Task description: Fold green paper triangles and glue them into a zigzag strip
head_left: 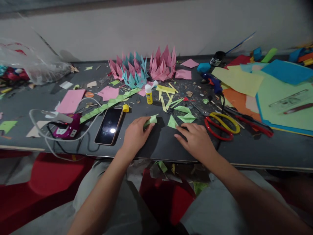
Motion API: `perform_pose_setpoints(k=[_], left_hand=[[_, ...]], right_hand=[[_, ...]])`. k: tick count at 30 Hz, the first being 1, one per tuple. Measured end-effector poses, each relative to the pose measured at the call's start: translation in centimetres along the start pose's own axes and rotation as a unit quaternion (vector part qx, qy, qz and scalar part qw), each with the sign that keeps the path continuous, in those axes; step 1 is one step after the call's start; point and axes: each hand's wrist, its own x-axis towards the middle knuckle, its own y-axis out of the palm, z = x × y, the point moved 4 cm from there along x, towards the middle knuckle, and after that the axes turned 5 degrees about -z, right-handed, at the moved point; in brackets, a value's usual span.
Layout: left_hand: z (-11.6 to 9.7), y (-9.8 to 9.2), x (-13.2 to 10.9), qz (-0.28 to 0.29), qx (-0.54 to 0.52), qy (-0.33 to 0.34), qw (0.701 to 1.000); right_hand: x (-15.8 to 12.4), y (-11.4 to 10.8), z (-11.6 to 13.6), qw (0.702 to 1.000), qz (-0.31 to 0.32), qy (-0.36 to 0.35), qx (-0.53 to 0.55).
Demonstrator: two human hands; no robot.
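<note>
A folded green paper piece point(153, 120) is held above or against the near-middle of the desk point(156, 148) by the left hand point(138, 132); whether it is supported by the surface cannot be told. The left grip is closed, with the paper pinched between thumb and fingers. A pointed green paper piece point(172, 122) lies on the desk to its right and is met at its lower right corner by the index fingertip of the right hand point(195, 138). The right grip is loosely spread, thumb held apart from the index finger, and nothing is seen pinched in it.

Both pieces can be judged very light, crisp along the folds but easily crushed or creased, and hardly slippery. They would best be taken by the layered, folded edges, with light fingertip pressure, the thin points being spared.

Both forearms are brought in from the near edge and angled toward each other. The hands are kept low, backs upward, the left fingers curled and the right fingers bent toward the pointed piece. A glue stick point(149, 94) is stood beyond the left hand.
</note>
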Motion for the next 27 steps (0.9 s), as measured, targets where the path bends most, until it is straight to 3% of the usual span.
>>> perform_pose_setpoints(k=[2,5,7,9,11,13,20,24,27], left_hand=[[-0.8,-0.2,-0.3,-0.017,-0.036,0.025,0.999],[-2.6,-0.2,-1.1,-0.042,-0.075,0.111,0.990],[-3.9,0.0,-1.8,-0.042,-0.078,0.173,0.981],[-4.8,0.5,-2.5,-0.033,-0.076,0.225,0.971],[-5.3,1.1,-2.9,-0.022,-0.070,0.248,0.966],[-5.4,1.5,-3.1,-0.015,-0.067,0.249,0.966],[-5.5,1.4,-3.0,0.002,-0.112,0.226,0.968],[-4.3,1.4,-2.4,0.022,-0.205,0.078,0.975],[-3.3,2.1,-2.2,0.071,-0.305,-0.030,0.949]], right_hand=[[0.2,-0.4,-0.5,0.999,-0.015,0.038,0.010],[0.3,-0.9,-0.4,0.983,-0.030,0.064,0.172],[0.2,-0.8,0.0,0.940,0.010,0.092,0.327],[0.0,-0.3,0.4,0.876,0.066,0.142,0.456],[-0.2,0.0,0.6,0.819,0.099,0.189,0.533],[-0.3,0.2,0.5,0.793,0.106,0.214,0.560],[-0.5,0.0,0.2,0.811,0.123,0.242,0.518],[-0.3,-0.6,-0.2,0.820,0.149,0.236,0.500],[-0.1,-0.9,-0.6,0.830,0.159,0.222,0.486]])
